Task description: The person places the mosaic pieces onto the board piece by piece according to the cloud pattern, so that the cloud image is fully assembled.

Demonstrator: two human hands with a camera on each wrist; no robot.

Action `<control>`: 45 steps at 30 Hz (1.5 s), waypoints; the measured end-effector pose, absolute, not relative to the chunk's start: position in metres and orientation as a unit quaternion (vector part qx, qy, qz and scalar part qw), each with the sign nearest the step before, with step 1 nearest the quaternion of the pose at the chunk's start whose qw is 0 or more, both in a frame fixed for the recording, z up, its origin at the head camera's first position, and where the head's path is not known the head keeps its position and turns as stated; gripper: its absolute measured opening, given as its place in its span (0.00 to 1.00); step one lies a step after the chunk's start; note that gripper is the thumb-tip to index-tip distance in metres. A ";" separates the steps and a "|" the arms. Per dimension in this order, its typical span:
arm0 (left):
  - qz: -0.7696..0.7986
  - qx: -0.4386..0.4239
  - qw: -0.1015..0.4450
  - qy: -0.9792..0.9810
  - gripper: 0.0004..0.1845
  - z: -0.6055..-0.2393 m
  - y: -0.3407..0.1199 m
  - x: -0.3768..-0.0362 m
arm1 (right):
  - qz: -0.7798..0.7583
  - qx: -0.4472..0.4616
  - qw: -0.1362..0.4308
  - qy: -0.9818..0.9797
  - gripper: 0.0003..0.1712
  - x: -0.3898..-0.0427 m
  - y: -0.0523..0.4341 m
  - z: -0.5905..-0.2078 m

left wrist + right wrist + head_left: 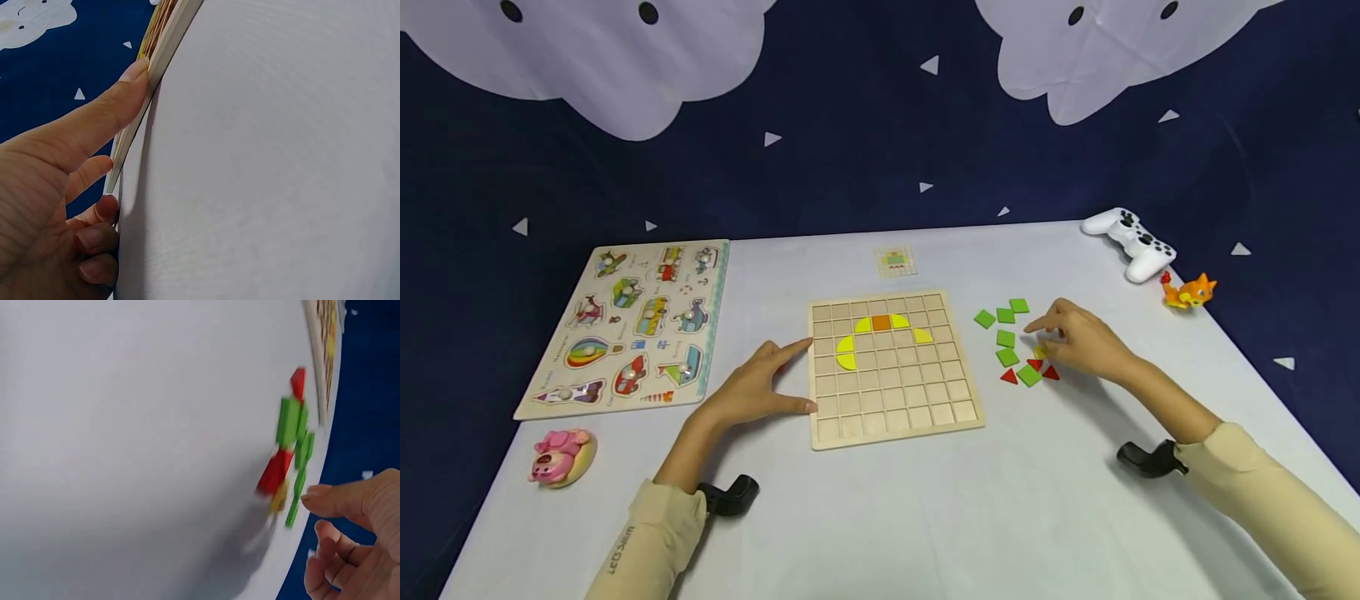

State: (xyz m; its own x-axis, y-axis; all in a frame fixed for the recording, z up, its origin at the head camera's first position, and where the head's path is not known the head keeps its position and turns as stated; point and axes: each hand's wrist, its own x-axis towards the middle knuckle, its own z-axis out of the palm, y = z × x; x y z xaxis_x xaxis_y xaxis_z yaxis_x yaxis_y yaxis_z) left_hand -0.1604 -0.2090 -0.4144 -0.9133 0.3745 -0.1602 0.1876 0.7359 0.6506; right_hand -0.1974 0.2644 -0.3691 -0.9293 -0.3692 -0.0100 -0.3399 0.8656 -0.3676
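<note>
A vehicle peg puzzle point(632, 327) lies at the table's point(880, 517) nine o'clock, tilted. A pink toy point(560, 457) sits at seven o'clock, just below the puzzle. A small pattern card point(896, 261) lies at twelve o'clock. A white game controller point(1131, 241) rests at the two o'clock corner, with an orange toy point(1188, 292) just beside it. Behind hangs a dark blue backdrop point(865, 133) with white clouds and triangles
</note>
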 end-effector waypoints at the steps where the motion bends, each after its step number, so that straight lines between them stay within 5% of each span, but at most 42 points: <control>1: 0.330 0.153 0.141 0.921 0.55 -0.414 -0.209 -0.161 | -0.177 -0.189 0.038 0.965 0.17 -0.196 0.270 -0.371; 16: 0.332 0.147 0.141 0.921 0.55 -0.415 -0.209 -0.160 | -0.155 -0.204 0.024 0.966 0.14 -0.189 0.290 -0.381; 32: 0.335 0.147 0.141 0.920 0.55 -0.413 -0.208 -0.160 | -0.161 -0.193 -0.054 0.967 0.05 -0.185 0.291 -0.387; 37: 0.335 0.146 0.142 0.920 0.55 -0.413 -0.208 -0.159 | -0.152 -0.232 0.008 0.961 0.19 -0.188 0.294 -0.381; 45: 0.337 0.148 0.137 0.920 0.55 -0.414 -0.208 -0.159 | -0.149 -0.228 0.016 0.962 0.16 -0.187 0.299 -0.382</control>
State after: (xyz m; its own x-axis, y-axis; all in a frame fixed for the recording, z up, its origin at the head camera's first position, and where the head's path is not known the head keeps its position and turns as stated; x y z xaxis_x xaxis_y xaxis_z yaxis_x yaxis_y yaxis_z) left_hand -0.1594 -0.2085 -0.4139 -0.9185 0.3649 -0.1526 0.1802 0.7295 0.6598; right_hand -0.1872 0.2994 -0.3822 -0.8959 -0.4426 0.0372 -0.4330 0.8518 -0.2948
